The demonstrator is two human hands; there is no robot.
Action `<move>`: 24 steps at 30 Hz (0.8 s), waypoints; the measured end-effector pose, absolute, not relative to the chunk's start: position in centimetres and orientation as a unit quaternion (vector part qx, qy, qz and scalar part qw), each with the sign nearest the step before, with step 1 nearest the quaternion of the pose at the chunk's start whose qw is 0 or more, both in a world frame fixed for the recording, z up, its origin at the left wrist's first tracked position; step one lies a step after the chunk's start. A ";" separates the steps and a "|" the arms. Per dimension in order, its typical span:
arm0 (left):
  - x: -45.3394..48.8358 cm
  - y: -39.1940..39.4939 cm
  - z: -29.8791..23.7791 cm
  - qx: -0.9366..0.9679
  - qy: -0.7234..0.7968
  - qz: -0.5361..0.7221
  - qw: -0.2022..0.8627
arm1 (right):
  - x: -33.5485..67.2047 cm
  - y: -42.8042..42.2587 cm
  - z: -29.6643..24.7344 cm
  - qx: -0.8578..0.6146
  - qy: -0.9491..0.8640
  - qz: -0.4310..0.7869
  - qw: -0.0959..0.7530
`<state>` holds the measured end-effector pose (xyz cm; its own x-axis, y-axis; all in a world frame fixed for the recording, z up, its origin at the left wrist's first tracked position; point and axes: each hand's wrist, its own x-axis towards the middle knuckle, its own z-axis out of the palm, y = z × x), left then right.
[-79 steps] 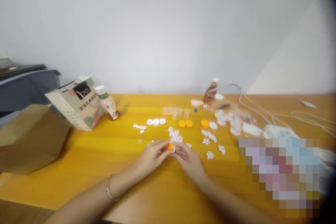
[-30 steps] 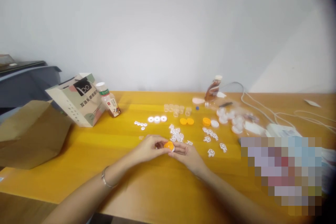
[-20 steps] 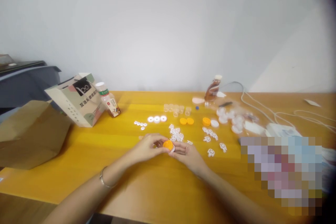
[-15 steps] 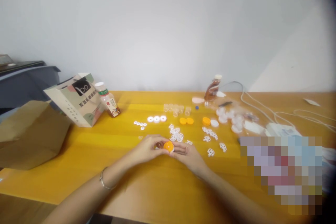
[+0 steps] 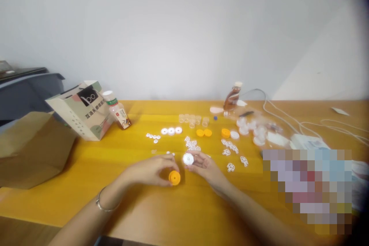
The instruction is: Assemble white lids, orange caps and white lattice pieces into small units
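Pinches a round orange part in the left hand, lower centre of the frame; just above and right, grips a white disc in the right hand, apart from the orange part. Seems at a two-part handling step, calling for a steady hold next. Beyond, has clear cups mid-frame, with contents too small to tell; at left, a printed bag of unseen contents; right of centre, a brown-filled bottle.
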<state>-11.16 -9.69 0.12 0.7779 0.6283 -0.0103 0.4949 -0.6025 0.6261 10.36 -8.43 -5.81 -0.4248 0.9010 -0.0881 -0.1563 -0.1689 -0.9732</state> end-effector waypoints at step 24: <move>-8.2 -8.8 -3.8 0.930 0.330 0.163 0.018 | 9.5 -9.3 -6.2 -0.375 -0.504 0.678 0.382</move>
